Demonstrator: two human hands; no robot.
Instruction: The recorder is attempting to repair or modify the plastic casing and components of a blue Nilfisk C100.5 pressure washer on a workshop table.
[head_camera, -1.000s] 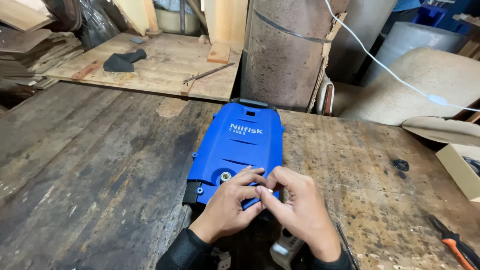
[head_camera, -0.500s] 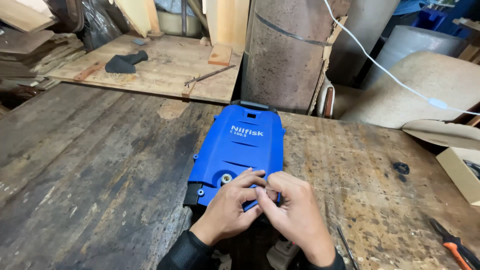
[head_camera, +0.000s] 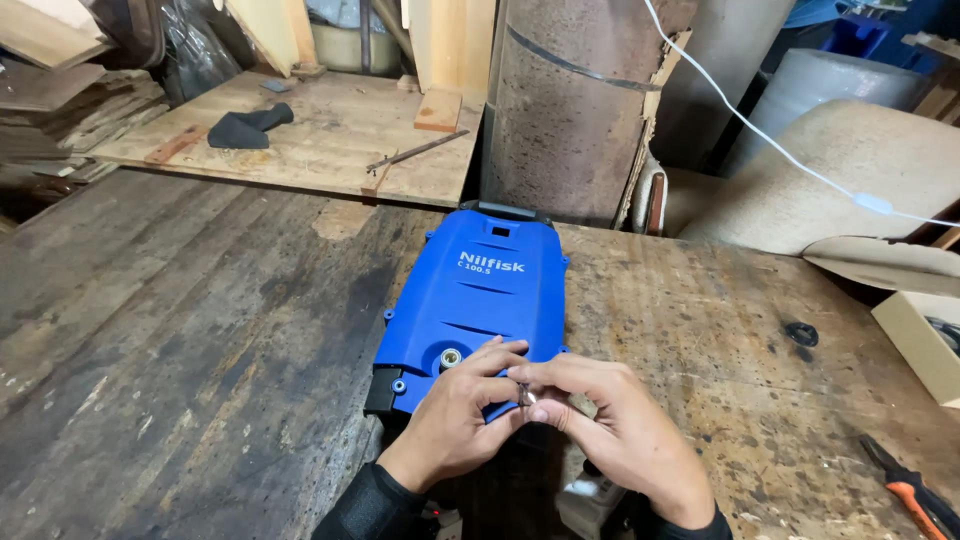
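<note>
Blue machine housing (head_camera: 470, 300): flat, mid-desk (head_camera: 180, 340) | left hand (head_camera: 455, 420), right hand (head_camera: 620, 430): near edge of housing, fingertips pinched together on small metal part (head_camera: 527, 397) | orange-handled pliers (head_camera: 915, 495): near right.

Bare worn workbench (head_camera: 180, 330) left of blue housing (head_camera: 475, 295), rusty drum (head_camera: 575, 100) blocking behind, pliers (head_camera: 915, 495) right.

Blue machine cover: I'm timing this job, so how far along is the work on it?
Done: the blue cover lies flat on the workbench. In hand: left hand and right hand pinch a small metal part at its near edge. Left: the orange-handled pliers lie untouched.
</note>
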